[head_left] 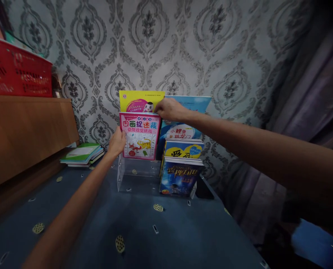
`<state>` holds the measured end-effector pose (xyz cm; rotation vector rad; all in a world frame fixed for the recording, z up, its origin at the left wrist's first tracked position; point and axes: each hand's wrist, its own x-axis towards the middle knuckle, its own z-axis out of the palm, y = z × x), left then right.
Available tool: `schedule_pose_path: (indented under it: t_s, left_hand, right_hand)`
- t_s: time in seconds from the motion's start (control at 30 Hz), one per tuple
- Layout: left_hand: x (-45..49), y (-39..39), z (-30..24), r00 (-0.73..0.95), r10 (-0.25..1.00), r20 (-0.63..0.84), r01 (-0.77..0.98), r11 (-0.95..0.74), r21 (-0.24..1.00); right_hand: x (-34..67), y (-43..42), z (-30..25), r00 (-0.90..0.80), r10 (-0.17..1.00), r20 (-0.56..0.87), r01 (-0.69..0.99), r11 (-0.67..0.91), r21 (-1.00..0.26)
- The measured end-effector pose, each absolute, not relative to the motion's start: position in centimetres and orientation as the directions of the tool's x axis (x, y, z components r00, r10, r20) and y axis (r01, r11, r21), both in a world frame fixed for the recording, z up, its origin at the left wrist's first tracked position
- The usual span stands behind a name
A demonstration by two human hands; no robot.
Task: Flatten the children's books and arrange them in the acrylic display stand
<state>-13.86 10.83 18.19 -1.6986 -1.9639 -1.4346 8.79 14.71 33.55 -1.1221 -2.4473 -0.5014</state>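
Observation:
A pink picture book (140,140) with cartoon animals on its cover stands upright in a clear acrylic book stand (138,172). My left hand (117,142) is closed around its left edge. At its top right corner, my right hand (170,109) has its fingers curled down and pinched on the edge. A taller yellow book (134,96) rises directly behind the pink one. To the right, a blue book (189,102), a yellow-and-blue book (183,148) and several dark blue books (180,177) stand in stepped rows. My right wrist and forearm cross in front of the blue book.
Several thin books (82,154) lie stacked at the left, beside a wooden cabinet (28,138) that carries a red basket (20,71). Patterned wallpaper (146,30) backs the blue tablecloth (138,220). A dark curtain (267,149) hangs at the right, past the table's edge.

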Motion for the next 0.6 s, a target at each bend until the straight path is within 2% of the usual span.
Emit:
schedule_pose_path:
  t_s: [0.2, 0.3, 0.4, 0.6]
  left_hand:
    - [-14.3, 11.3, 18.0, -0.351, 0.662, 0.662, 0.792, -0.168, 0.587]
    - [-14.4, 11.3, 18.1, -0.355, 0.667, 0.655, 0.784, -0.169, 0.597]
    - [-14.3, 11.2, 18.1, -0.36, 0.669, 0.65, 0.786, -0.159, 0.598]
    - [-13.9, 10.9, 18.4, -0.366, 0.673, 0.643, 0.785, -0.147, 0.601]
  right_hand:
    - [8.8, 14.8, 33.7, -0.64, 0.609, 0.469, 0.753, 0.618, 0.227]
    - [8.9, 14.9, 34.1, -0.696, 0.594, 0.403, 0.706, 0.666, 0.239]
    - [8.9, 14.9, 34.7, -0.701, 0.628, 0.338, 0.71, 0.658, 0.249]
    - [8.7, 14.5, 35.0, -0.656, 0.663, 0.362, 0.752, 0.617, 0.231]
